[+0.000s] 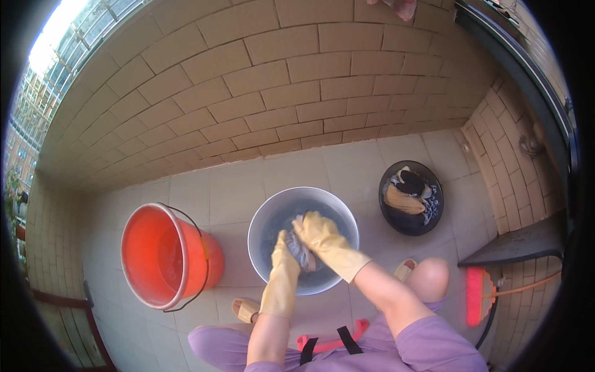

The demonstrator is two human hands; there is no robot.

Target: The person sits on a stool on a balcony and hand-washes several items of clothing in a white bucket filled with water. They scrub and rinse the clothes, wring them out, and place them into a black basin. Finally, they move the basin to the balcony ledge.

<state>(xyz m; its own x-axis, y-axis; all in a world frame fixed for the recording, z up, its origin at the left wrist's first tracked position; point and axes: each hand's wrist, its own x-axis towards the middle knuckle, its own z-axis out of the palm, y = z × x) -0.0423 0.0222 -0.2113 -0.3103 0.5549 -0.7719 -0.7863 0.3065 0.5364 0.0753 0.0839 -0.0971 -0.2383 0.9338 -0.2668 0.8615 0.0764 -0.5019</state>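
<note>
A wide metal basin (258, 239) stands on the floor in front of me, holding cloudy bluish-grey water. Inside it both my hands, in long yellow rubber gloves, grip a wet greyish-blue cloth (303, 253) with paler patches. My left hand (282, 253) holds the cloth's left side, fingers pointing up and away from me. Curled over its upper end is my right hand (320, 232), blurred a little. A bit of paler fabric shows by the right fingers. The cloth's lower end hangs towards the near side of the basin.
An orange-red plastic bucket (211, 251) with a wire handle stands to the left. Right of the basin, a black basin (399, 225) holds crumpled tan, black and patterned fabric items. A broom with red bristles (475, 296) and a dark dustpan (516, 242) are at far right. A tiled wall (279, 83) rises beyond.
</note>
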